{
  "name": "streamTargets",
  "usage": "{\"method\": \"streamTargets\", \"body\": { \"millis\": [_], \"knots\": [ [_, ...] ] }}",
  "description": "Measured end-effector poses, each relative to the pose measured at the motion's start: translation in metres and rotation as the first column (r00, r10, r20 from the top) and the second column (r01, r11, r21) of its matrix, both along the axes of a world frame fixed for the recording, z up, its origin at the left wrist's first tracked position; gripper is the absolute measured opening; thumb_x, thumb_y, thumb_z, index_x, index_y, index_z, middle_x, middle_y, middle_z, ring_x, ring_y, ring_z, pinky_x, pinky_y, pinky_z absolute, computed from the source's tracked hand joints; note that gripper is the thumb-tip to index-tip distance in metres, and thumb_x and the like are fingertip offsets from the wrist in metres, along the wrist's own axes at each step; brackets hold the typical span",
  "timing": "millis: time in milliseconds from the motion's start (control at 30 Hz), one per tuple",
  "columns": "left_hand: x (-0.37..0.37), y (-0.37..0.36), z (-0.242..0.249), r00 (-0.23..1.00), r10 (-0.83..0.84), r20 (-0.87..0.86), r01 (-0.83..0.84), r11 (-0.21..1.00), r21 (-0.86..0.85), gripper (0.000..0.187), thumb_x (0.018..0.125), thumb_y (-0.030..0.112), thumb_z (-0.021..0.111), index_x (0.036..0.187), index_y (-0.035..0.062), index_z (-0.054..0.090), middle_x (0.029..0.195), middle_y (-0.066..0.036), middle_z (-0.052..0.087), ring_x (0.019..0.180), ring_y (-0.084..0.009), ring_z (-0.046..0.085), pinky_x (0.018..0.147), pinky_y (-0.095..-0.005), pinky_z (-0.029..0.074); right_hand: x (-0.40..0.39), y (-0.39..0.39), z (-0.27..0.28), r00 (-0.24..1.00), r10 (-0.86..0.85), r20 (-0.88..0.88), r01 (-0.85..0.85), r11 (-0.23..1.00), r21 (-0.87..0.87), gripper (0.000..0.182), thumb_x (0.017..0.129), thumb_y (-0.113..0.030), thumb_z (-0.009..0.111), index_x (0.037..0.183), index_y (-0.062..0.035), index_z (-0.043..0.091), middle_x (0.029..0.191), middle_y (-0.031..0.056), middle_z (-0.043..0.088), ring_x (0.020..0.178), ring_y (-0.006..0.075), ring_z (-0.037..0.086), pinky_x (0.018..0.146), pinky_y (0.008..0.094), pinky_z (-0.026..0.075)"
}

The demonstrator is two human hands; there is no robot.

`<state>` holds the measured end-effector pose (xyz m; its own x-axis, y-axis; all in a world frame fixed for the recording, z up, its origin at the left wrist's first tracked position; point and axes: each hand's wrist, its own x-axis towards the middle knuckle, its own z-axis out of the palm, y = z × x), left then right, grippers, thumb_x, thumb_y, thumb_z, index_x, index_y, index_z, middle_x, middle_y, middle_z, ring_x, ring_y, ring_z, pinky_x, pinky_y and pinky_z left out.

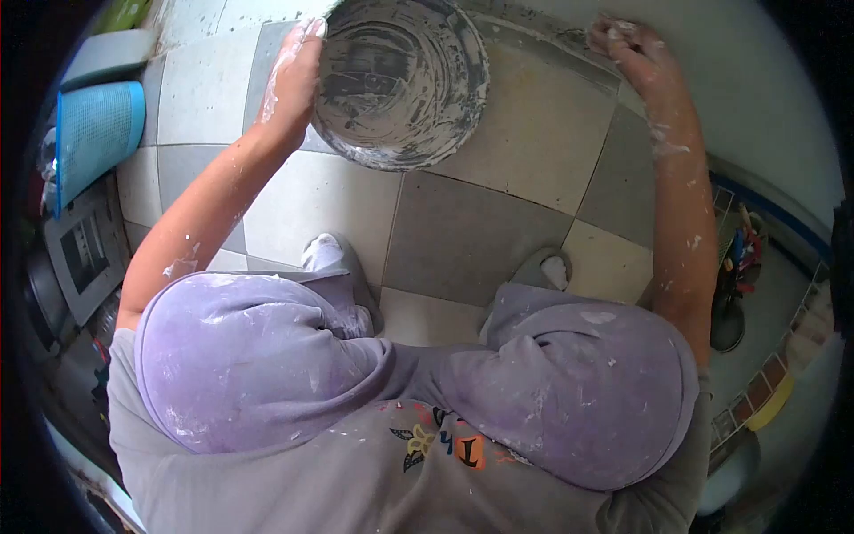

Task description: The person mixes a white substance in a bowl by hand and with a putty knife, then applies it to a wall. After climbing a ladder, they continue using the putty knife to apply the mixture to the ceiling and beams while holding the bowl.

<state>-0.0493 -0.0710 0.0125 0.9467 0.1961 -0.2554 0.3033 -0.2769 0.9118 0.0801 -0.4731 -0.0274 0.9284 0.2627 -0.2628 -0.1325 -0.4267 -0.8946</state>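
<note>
A round basin [400, 84], its inside smeared with grey-white paste, stands on the tiled floor at the top centre. My left hand [304, 67] is at the basin's left rim, fingers together and coated with white paste; it grips the rim. Over by the wall's foot at the upper right is my right hand [632, 55], with its fingers bent and white paste on them. Whether something small is between those fingers cannot be made out. White splashes mark both forearms.
Beige and grey tiles [480, 231] cover the floor, with my two feet on them. A blue basket [100, 133] and a grey box [86, 254] are at the left. Along the right wall [756, 98] stands a wire rack [769, 383] with tools beside it.
</note>
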Motion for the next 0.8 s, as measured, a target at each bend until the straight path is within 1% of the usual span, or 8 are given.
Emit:
{"method": "streamTargets", "body": {
  "millis": [33, 133, 200, 267, 333, 400, 567, 800],
  "knots": [
    [0.002, 0.005, -0.005, 1.000, 0.001, 0.000, -0.001, 1.000, 0.004, 0.056, 0.098, 0.038, 0.038, 0.139, -0.0005, 0.038, 0.135, -0.014, 0.044, 0.125, -0.0226, 0.040, 0.106, -0.0335, 0.030, 0.006, -0.003, -0.005, 0.993, -0.076, -0.096, 0.091, 0.981, 0.172, 0.030, 0.095, -0.004, 0.048, 0.117, 0.0151, 0.051, 0.115, 0.0205, 0.059, 0.108, 0.0292, 0.060, 0.097, 0.0308, 0.046],
    [-0.002, 0.004, -0.007, 0.997, 0.063, -0.034, -0.065, 0.996, -0.066, 0.054, 0.099, 0.037, 0.038, 0.138, 0.0004, 0.039, 0.134, -0.013, 0.045, 0.125, -0.0213, 0.041, 0.105, -0.0325, 0.031, -0.026, 0.034, 0.064, 0.997, -0.055, 0.059, 0.067, 0.975, -0.210, 0.030, 0.094, -0.016, 0.057, 0.119, -0.0005, 0.060, 0.097, 0.0070, 0.067, 0.093, 0.0111, 0.060, 0.073, 0.0188, 0.047],
    [0.003, 0.000, -0.002, 0.994, 0.079, -0.071, -0.086, 0.991, -0.107, 0.053, 0.099, 0.037, 0.038, 0.138, 0.0017, 0.041, 0.135, -0.013, 0.045, 0.123, -0.0213, 0.043, 0.105, -0.0317, 0.032, -0.026, 0.015, 0.074, 0.951, 0.169, -0.260, -0.024, 0.875, 0.484, 0.031, 0.095, -0.009, 0.051, 0.118, 0.0113, 0.053, 0.110, 0.0182, 0.061, 0.106, 0.0246, 0.059, 0.090, 0.0270, 0.046],
    [0.007, 0.001, -0.002, 0.992, 0.079, -0.094, -0.091, 0.987, -0.130, 0.052, 0.099, 0.038, 0.038, 0.137, 0.0025, 0.041, 0.134, -0.013, 0.045, 0.123, -0.0212, 0.043, 0.104, -0.0319, 0.033, -0.041, 0.014, 0.089, 0.962, 0.188, -0.200, -0.062, 0.858, 0.509, 0.032, 0.096, -0.005, 0.046, 0.118, 0.0172, 0.049, 0.117, 0.0244, 0.058, 0.114, 0.0320, 0.057, 0.100, 0.0308, 0.045],
    [0.010, 0.003, -0.004, 0.985, 0.092, -0.148, -0.108, 0.989, -0.101, 0.052, 0.098, 0.042, 0.036, 0.127, 0.0007, 0.049, 0.124, -0.014, 0.053, 0.115, -0.0213, 0.049, 0.100, -0.0331, 0.036, -0.077, 0.029, 0.106, 0.975, 0.053, 0.218, -0.023, 0.991, -0.135, 0.031, 0.097, -0.005, 0.044, 0.119, 0.0174, 0.048, 0.120, 0.0254, 0.056, 0.117, 0.0334, 0.055, 0.103, 0.0303, 0.044],
    [0.012, 0.002, -0.006, 0.964, 0.121, -0.236, -0.130, 0.991, -0.022, 0.064, 0.097, 0.050, 0.031, 0.107, -0.0039, 0.065, 0.104, -0.016, 0.067, 0.099, -0.0215, 0.060, 0.090, -0.0351, 0.043, -0.077, -0.008, 0.080, 0.984, -0.101, 0.148, 0.118, 0.986, -0.117, 0.043, 0.090, -0.016, 0.056, 0.120, 0.0139, 0.050, 0.119, 0.0219, 0.060, 0.115, 0.0290, 0.057, 0.100, 0.0314, 0.043],
    [0.010, 0.005, -0.001, 0.961, 0.069, -0.266, -0.080, 0.996, -0.030, 0.057, 0.096, 0.042, 0.033, 0.112, -0.0042, 0.063, 0.110, -0.018, 0.065, 0.102, -0.0247, 0.059, 0.092, -0.0372, 0.043, -0.079, -0.033, 0.026, 0.998, -0.062, 0.013, 0.060, 0.989, 0.137, 0.050, 0.086, -0.026, 0.064, 0.120, 0.0091, 0.054, 0.114, 0.0191, 0.064, 0.113, 0.0273, 0.059, 0.100, 0.0356, 0.040],
    [0.000, 0.012, -0.002, 0.965, 0.046, -0.259, -0.052, 0.999, -0.014, 0.057, 0.095, 0.046, 0.035, 0.116, -0.0006, 0.062, 0.115, -0.018, 0.064, 0.107, -0.0249, 0.058, 0.094, -0.0369, 0.041, -0.012, 0.012, 0.005, 0.993, 0.105, 0.052, -0.094, 0.979, -0.180, 0.042, 0.096, -0.019, 0.050, 0.120, 0.0155, 0.050, 0.112, 0.0205, 0.064, 0.111, 0.0259, 0.061, 0.096, 0.0303, 0.044]
  ]
}}
